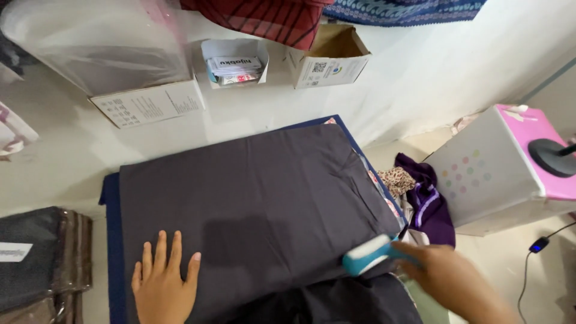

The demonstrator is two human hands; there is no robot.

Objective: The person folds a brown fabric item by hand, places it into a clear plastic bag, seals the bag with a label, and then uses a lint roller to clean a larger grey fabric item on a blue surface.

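A view from above looks down on a dark grey cloth (258, 198) spread flat over a navy blue pad (111, 240) on a pale floor (54, 162). The left hand (161, 282) lies palm down on the near left part of the cloth, its fingers (161, 249) released and spread flat, gripping nothing. The right hand (447, 279) is at the near right edge of the cloth, its fingers clenched around the handle of a small teal and white handheld iron (367, 254), whose white sole rests against the cloth's right border.

Beyond the cloth, near the white wall, stand two open cardboard boxes: a small white one (235, 63) with packets inside and a brown-flapped one (330, 60) just beside it. To their left a large clear plastic sheet (96, 42) leans over a printed white card (150, 103). At the far left edge, dark folded fabrics in clear wrappers (42, 264) are stacked. To the right of the pad lie a leopard-patterned scrap (396, 179) and a crumpled purple garment (429, 207), next to a white box with a pink top and coloured dots (492, 174).
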